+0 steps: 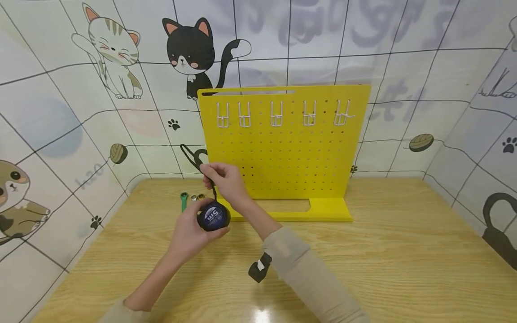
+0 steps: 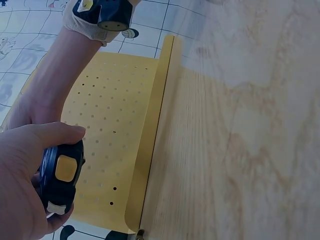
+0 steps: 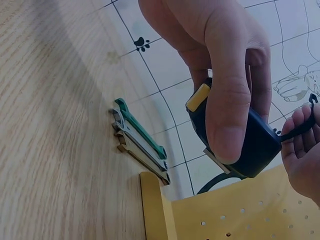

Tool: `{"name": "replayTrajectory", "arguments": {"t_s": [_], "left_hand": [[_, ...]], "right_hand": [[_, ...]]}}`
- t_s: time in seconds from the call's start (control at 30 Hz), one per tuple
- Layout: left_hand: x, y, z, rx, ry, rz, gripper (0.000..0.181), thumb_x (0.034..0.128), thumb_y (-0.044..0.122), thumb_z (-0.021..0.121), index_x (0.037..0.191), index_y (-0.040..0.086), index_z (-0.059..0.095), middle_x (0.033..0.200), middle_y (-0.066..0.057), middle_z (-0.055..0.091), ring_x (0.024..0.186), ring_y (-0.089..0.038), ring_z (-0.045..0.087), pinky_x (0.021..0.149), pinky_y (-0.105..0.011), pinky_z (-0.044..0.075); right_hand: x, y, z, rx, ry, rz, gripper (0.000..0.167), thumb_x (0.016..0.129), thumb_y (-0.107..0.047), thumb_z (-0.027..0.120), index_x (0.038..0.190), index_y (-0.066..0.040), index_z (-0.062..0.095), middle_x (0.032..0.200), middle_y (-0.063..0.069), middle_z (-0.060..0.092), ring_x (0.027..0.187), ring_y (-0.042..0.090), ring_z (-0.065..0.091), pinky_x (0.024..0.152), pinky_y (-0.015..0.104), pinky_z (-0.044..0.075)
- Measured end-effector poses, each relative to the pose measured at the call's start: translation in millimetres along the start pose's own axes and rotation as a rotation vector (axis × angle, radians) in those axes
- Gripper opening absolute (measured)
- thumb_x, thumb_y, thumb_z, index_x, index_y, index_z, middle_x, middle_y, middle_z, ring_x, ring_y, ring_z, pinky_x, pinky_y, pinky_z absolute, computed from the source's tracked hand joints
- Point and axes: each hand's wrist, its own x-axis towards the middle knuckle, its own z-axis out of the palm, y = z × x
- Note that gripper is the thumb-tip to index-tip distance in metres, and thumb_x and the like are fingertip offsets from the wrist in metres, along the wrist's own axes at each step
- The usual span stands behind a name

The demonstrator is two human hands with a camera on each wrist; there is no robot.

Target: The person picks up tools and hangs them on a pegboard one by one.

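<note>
My left hand grips a round black tape measure marked "5m", thumb and fingers on opposite sides of its case. The left wrist view shows its yellow button and the thumb across the top of the case. Up and beyond it, my right hand pinches the black wrist strap of the tape measure, whose loop sticks out past the fingertips. In the right wrist view the strap runs from the case to the right hand. Both hands are in front of the left edge of a yellow pegboard.
White wire hooks hang in a row near the pegboard's top. Left of its base lie several wrenches, one with a green handle. The pegboard stands on a wooden table before a wall cloth with cats.
</note>
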Motion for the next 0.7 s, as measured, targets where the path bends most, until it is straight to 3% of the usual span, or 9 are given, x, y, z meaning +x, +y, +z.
{"name": "replayTrajectory", "arguments": {"t_s": [0.37, 0.57, 0.7], "left_hand": [[13.2, 7.2, 7.2, -0.014, 0.014, 0.038, 0.074, 0.0665, 0.016, 0.096, 0.128, 0.002, 0.058, 0.116, -0.013, 0.064, 0.105, -0.029, 0.061, 0.088, -0.047, 0.054], [21.3, 10.1, 10.5, -0.017, 0.029, 0.058, 0.073, 0.0664, 0.016, 0.096, 0.127, -0.001, 0.058, 0.115, -0.015, 0.065, 0.105, -0.03, 0.061, 0.089, -0.048, 0.054], [25.8, 12.0, 12.7, -0.022, 0.036, 0.056, 0.074, 0.0671, 0.016, 0.096, 0.128, -0.002, 0.058, 0.115, -0.016, 0.065, 0.105, -0.031, 0.062, 0.088, -0.048, 0.055]], "right_hand": [[4.3, -9.7, -13.3, 0.005, 0.047, -0.078, 0.024, 0.104, -0.013, 0.059, 0.1, 0.009, 0.066, 0.077, 0.004, 0.062, 0.069, 0.016, 0.059, 0.069, 0.025, 0.054], [7.3, -15.8, -19.9, -0.005, 0.079, -0.088, 0.024, 0.104, -0.016, 0.059, 0.1, 0.007, 0.066, 0.08, 0.007, 0.064, 0.075, 0.027, 0.061, 0.076, 0.032, 0.057], [9.8, -20.2, -23.9, 0.011, 0.107, -0.11, 0.024, 0.103, -0.014, 0.059, 0.101, 0.009, 0.066, 0.078, 0.003, 0.063, 0.072, 0.018, 0.061, 0.074, 0.028, 0.057]]}}
